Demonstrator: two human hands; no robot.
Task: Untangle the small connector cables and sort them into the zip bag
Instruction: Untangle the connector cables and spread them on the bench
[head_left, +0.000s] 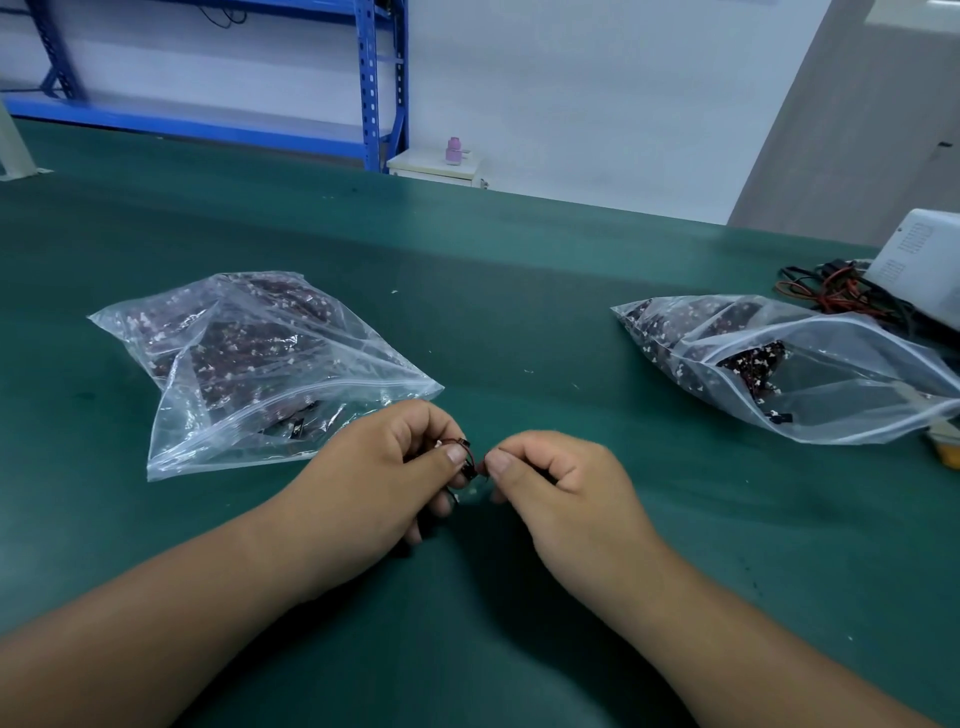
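Over the green table my left hand and my right hand meet at the fingertips. Between them they pinch a small connector cable, dark red and black with a pale plug, mostly hidden by the fingers. A clear zip bag stuffed with many such cables lies just behind my left hand. A second clear zip bag, its mouth gaping toward the right, lies at the right with fewer cables inside.
A white device with a tangle of red and black wires sits at the right edge of the green table. A yellow object peeks out beside the right bag. Blue shelving stands beyond the table.
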